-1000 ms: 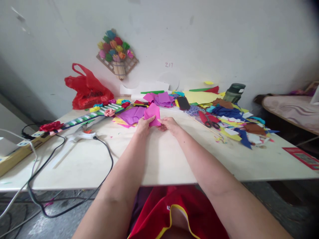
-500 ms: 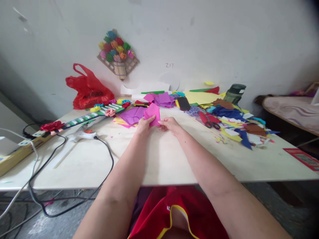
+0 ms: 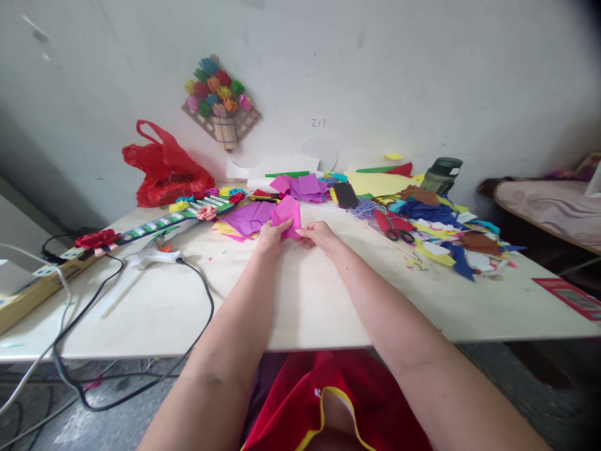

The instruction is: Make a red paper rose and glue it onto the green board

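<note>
Tabletop (image 3: pixel 300 300): both hands (image 3: pixel 295 237) pinch pink paper (image 3: pixel 286 213).

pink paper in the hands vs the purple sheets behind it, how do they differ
The pink paper is held up off the table by the left hand and right hand; the purple sheets lie flat, untouched. The pink paper is a single small piece, while the purple sheets are a wider, loose stack. Pink is brighter magenta; purple is duller. Both look like thin craft paper.
</note>
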Available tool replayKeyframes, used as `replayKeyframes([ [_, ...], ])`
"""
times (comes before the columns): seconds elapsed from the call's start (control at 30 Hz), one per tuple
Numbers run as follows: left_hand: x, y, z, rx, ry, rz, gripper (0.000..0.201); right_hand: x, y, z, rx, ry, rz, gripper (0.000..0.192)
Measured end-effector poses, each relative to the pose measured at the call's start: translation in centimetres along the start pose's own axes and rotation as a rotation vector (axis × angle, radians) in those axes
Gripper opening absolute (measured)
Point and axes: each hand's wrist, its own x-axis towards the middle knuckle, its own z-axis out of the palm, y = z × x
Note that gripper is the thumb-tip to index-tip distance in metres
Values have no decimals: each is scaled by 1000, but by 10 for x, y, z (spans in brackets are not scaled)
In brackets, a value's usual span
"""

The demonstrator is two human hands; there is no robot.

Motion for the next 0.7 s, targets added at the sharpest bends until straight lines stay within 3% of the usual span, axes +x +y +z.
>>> replayKeyframes([
  [0.17, 1, 0, -1, -2, -9, 13, 40, 0, 0, 2, -11, 45, -16, 23],
  [0.4, 1, -1, -1, 0, -5, 15, 42, 1, 0, -4, 7, -43, -3, 20],
  [0.7, 0, -2, -1, 135, 6, 44, 44, 1, -2, -7, -33, 83, -38, 18],
])
